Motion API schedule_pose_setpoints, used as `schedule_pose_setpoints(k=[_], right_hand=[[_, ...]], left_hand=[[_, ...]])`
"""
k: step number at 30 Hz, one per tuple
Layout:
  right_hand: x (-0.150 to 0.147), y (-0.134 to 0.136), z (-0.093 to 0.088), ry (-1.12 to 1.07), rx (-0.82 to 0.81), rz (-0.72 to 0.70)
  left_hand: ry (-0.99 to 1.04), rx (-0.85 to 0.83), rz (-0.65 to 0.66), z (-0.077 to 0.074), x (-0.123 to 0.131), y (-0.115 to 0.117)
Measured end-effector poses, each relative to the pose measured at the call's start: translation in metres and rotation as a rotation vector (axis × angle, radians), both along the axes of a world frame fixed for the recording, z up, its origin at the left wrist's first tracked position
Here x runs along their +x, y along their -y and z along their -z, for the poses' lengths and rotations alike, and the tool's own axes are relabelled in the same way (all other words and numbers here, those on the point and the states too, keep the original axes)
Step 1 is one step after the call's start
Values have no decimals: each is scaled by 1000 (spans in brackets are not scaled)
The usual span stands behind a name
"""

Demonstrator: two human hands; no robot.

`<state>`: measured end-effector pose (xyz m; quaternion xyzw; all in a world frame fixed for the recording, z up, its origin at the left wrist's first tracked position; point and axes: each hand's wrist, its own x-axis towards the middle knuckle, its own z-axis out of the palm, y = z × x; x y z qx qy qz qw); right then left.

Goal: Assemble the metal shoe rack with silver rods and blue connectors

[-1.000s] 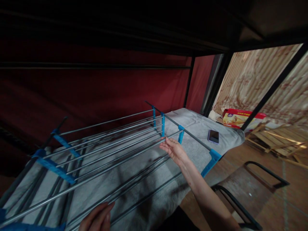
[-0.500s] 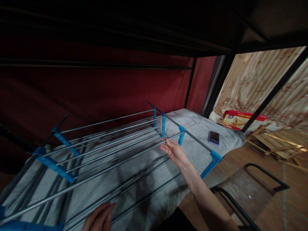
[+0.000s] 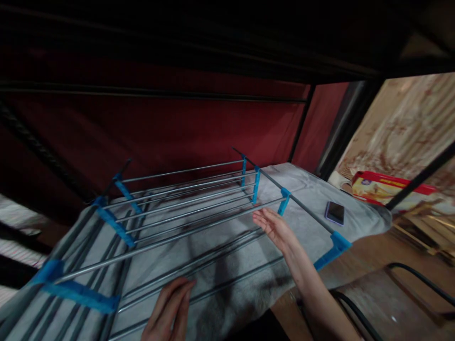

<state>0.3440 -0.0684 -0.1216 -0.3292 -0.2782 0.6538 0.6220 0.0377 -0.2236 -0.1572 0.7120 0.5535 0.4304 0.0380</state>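
Note:
A partly assembled rack of grey metal rods [image 3: 185,232] and blue plastic brackets [image 3: 76,291] rests on a grey blanket. My right hand [image 3: 275,227] is beside the front upper rod, close to a blue bracket [image 3: 283,202] at the rack's right side. Its fingers are stretched out with the palm partly up; whether the fingertips touch the rod is unclear. Low in the view, my left hand [image 3: 170,308] hovers near the lower rods, fingers loosely bent and nothing visible in them. A dark side pole [image 3: 309,210] runs through the right-hand brackets.
A phone [image 3: 334,213] lies on the blanket [image 3: 305,184] at right. Black bed-frame posts [image 3: 302,123] and a rail surround the rack, with a red curtain [image 3: 199,132] behind. A red and yellow box [image 3: 391,187], wooden slats [image 3: 426,232] and a black-armed chair [image 3: 387,303] stand at right.
The view has swung left, so the rack and phone appear farther right. More of the front-left blue bracket shows. My right hand remains by the same rod; my left hand is a little higher in view.

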Motion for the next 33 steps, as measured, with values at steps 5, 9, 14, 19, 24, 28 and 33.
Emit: schedule_pose_setpoints(k=[5, 9, 14, 19, 24, 28, 33], right_hand=[[29, 19, 22, 238, -36, 139], [60, 20, 55, 381, 48, 587], [74, 8, 62, 566, 128, 870], [57, -15, 38, 660, 71, 741], [50, -33, 34, 591, 141, 693], [50, -33, 41, 532, 177, 685], [51, -32, 45, 498, 163, 668]], left_hand=[[-12, 32, 58, -29, 33, -7], [-83, 46, 79, -51, 56, -20], [-278, 71, 145, -68, 84, -56], [-417, 61, 196, -80, 109, -113], [-530, 8, 267, -93, 129, -153], [-699, -82, 277, -95, 140, -162], [-791, -98, 252, -89, 146, -165]])
